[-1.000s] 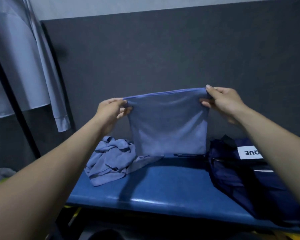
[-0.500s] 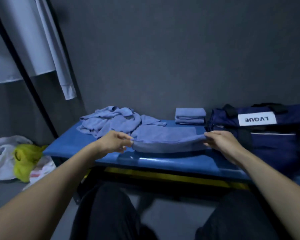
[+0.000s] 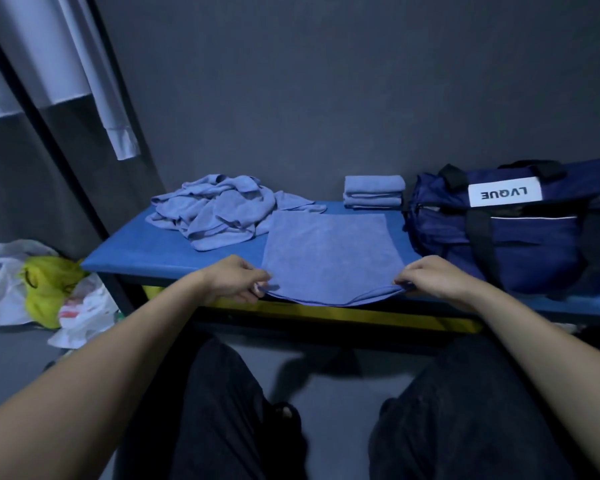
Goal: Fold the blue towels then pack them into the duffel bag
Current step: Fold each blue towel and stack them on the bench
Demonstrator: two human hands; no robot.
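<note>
A blue towel [image 3: 329,252] lies spread flat on the blue bench [image 3: 125,252], its near edge hanging slightly over the front. My left hand [image 3: 234,278] pinches the near left corner and my right hand [image 3: 426,277] pinches the near right corner. A crumpled heap of blue towels [image 3: 219,209] sits at the back left of the bench. A small stack of folded towels [image 3: 374,191] stands against the wall. The navy duffel bag [image 3: 513,233] with a white label sits at the right.
Plastic bags [image 3: 39,285], white and yellow, lie on the floor left of the bench. A pale garment [image 3: 84,71] hangs at the upper left beside a dark pole. My knees are below the bench's front edge.
The towel was held up in the air by its top corners, then lowered and laid flat on the bench. Both hands drew its near edge toward the front.
</note>
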